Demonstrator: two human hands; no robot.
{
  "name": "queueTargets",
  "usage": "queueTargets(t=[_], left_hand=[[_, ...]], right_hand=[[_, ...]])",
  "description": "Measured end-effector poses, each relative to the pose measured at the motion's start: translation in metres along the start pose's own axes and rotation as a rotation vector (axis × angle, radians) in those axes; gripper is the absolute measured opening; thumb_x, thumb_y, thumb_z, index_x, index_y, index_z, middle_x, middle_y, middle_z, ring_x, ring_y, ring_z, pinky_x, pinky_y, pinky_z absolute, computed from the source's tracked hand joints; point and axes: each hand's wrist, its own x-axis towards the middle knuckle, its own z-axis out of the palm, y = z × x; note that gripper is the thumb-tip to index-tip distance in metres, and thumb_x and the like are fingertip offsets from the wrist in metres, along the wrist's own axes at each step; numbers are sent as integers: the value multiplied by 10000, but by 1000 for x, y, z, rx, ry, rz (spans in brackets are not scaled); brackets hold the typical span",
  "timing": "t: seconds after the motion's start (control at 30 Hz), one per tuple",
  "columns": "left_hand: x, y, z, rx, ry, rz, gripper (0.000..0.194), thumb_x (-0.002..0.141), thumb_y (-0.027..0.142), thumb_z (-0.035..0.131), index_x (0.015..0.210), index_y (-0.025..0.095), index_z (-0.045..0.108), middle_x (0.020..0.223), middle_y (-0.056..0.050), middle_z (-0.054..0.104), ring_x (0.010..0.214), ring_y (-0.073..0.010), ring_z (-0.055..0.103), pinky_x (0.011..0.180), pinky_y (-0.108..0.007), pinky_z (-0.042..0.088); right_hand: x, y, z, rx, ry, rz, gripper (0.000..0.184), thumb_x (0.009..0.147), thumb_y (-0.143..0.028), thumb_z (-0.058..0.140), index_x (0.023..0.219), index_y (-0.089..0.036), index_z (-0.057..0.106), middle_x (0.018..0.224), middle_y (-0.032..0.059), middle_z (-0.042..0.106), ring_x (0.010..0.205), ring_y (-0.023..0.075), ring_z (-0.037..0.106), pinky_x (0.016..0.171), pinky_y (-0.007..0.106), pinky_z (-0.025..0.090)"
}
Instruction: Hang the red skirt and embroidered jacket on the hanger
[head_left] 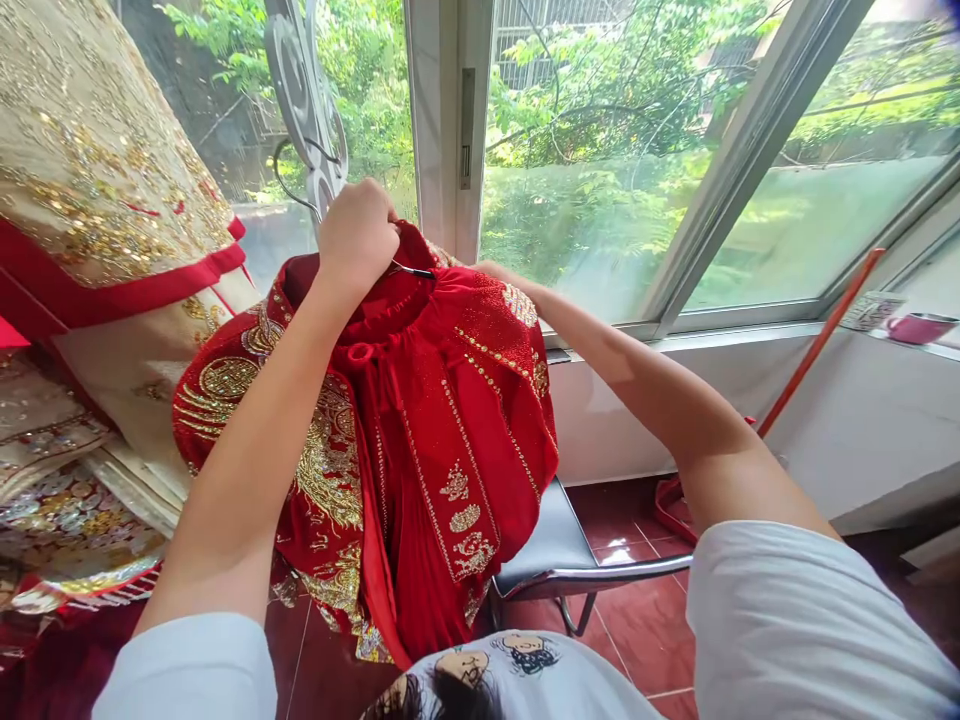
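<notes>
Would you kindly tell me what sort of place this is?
Probably an indoor dressing or costume area: a red garment embroidered in gold is held up, a sequined cream garment is at the left, and framed windows stand behind.

A red jacket (326, 470), open-fronted and densely embroidered in gold, hangs upright around a red pleated skirt (427, 430) with a gathered waist, beaded lines and 3 gold motifs stacked low on a panel; a dark hanger hook (277, 170) curves above the collar
</notes>
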Motion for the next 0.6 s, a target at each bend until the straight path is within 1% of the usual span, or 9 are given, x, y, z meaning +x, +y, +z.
queueTargets(t=[0.03, 0.07, 0.13, 0.2, 0.27, 0.37, 0.5, 0.57, 0.6], left_hand=[[-5, 4, 2, 2, 44, 46, 379, 800, 112, 484, 1121, 145, 682, 1132, -99, 688, 1030, -240, 595, 926, -403, 469], [-13, 10, 6, 2, 93, 115, 396, 794, 89, 477, 1134, 138, 674, 1140, -105, 682, 1056, -243, 587, 947, -401, 463], [-34, 25, 19, 0, 152, 300, 395, 817, 93, 451, 1142, 160, 664, 1170, -100, 661, 1131, -257, 548, 1031, -421, 417], [-55, 39, 36, -16, 116, 446, 359, 876, 159, 406, 1122, 205, 664, 1183, -81, 648, 1164, -271, 526, 1112, -471, 335], [-70, 47, 56, -46, 111, 482, 389, 919, 195, 350, 1185, 229, 632, 1240, -64, 628, 1204, -259, 511, 1157, -473, 279], [-74, 43, 80, -20, 139, 464, 439, 957, 218, 280, 1283, 256, 573, 1312, -42, 598, 1266, -235, 480, 1176, -449, 265], [-65, 22, 103, 49, 119, 468, 516, 967, 182, 183, 1357, 207, 520, 1392, -66, 544, 1351, -232, 416, 1195, -455, 229], [-60, 11, 113, 27, 85, 443, 530, 962, 164, 172, 1383, 185, 493, 1441, -67, 499, 1392, -228, 371, 1208, -460, 195], [-57, 7, 118, 7, 72, 423, 525, 963, 171, 179, 1384, 191, 493, 1448, -65, 494, 1401, -226, 360, 1210, -465, 183]], right_hand=[[1, -2, -6, -41, 77, -27, 22, 828, -119, 597, 828, -123, 619, 828, -15, 610, 851, 134, 522, 830, 273, 451], [1, -5, -12, -115, 183, -69, 76, 797, -69, 582, 811, -137, 614, 800, -17, 598, 852, 136, 502, 833, 261, 430], [-1, -8, -24, -349, 395, -170, 167, 770, -56, 568, 889, -157, 628, 807, 1, 602, 843, 153, 501, 817, 267, 418], [-8, -8, -34, -643, 501, -256, 251, 768, -110, 585, 1007, -163, 644, 805, 21, 621, 775, 163, 513, 772, 287, 423], [-17, -9, -40, -871, 487, -285, 317, 764, -155, 609, 1078, -154, 655, 769, 33, 635, 695, 158, 510, 724, 296, 423], [-26, -24, -50, -1019, 491, -287, 350, 763, -144, 598, 1104, -147, 676, 740, 46, 644, 665, 159, 517, 700, 306, 422], [-18, -70, -66, -1039, 577, -329, 280, 795, -142, 561, 1042, -149, 692, 861, 66, 667, 826, 189, 595, 818, 347, 462], [-13, -88, -73, -1056, 534, -376, 207, 821, -197, 541, 966, -175, 687, 897, 39, 661, 913, 191, 617, 904, 360, 470], [-12, -92, -75, -1064, 497, -393, 193, 829, -215, 524, 939, -196, 681, 900, 25, 655, 943, 198, 623, 933, 373, 472]])
